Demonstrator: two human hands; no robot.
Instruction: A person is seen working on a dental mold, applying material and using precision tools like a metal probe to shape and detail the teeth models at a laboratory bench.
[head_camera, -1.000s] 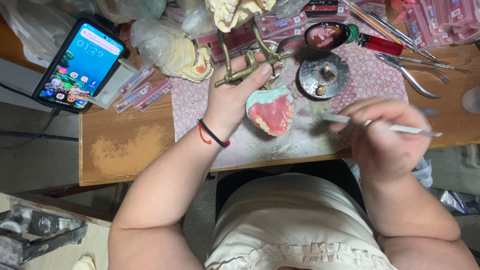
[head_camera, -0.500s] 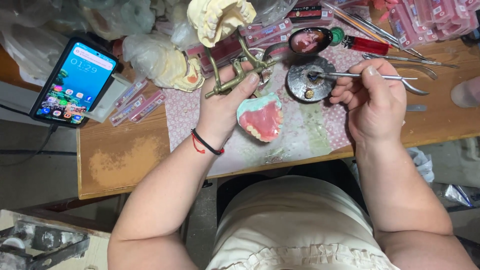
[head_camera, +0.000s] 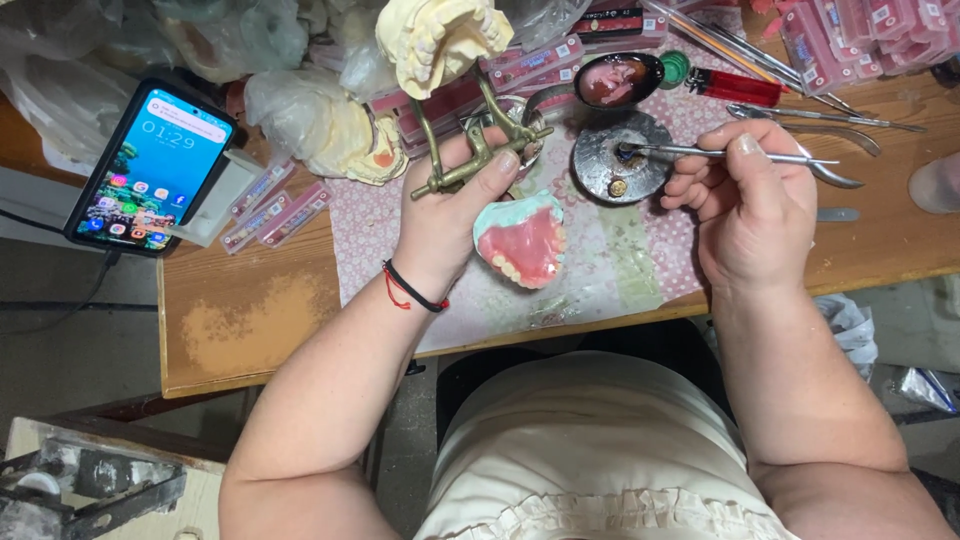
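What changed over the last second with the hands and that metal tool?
The right hand carried its thin metal instrument away from the pink denture model, up and across to the round metal dish, where its tip now rests. The left hand kept its grip on the brass articulator holding the denture model. The phone stayed put.

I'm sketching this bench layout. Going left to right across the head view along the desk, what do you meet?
Smartphone → left hand gripping the brass articulator → pink denture → round metal dish → right hand holding the metal instrument, its tip in that dish.
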